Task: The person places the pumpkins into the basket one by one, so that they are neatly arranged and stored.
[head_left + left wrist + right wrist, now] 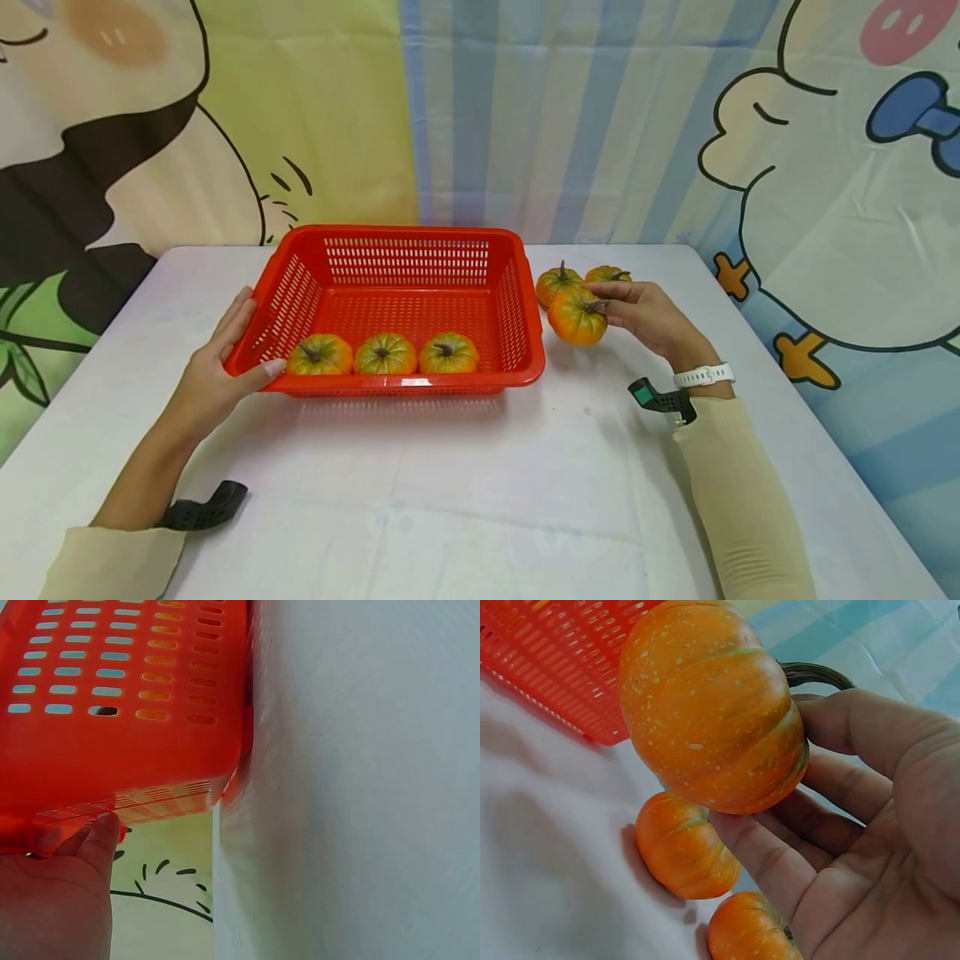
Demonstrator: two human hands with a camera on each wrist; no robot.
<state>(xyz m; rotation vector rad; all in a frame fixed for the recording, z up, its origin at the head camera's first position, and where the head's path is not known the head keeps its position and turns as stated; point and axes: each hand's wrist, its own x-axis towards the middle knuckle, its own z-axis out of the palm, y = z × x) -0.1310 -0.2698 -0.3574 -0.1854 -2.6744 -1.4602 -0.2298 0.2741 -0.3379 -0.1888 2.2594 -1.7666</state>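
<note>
A red plastic basket [408, 382] with slotted walls stands on the table, three small orange-green pumpkins in a row along its front side, the middle pumpkin [385, 356] among them. My left hand [217, 367] holds the basket's left front corner, thumb over the rim and fingers along the outside of the wall. To the right of the basket, my right hand [648, 317] grips another small pumpkin [712, 712] between thumb and fingers, its dark stem pointing toward the hand. Below it in the right wrist view, two more pumpkins lie on the table, one [686, 847] partly behind the fingers.
A white cloth covers the table [450, 500]. Behind it hangs a curtain [510, 117] with cartoon figures and stripes. A black wrist mount [206, 507] is on the left forearm, and a white band [703, 375] circles the right wrist.
</note>
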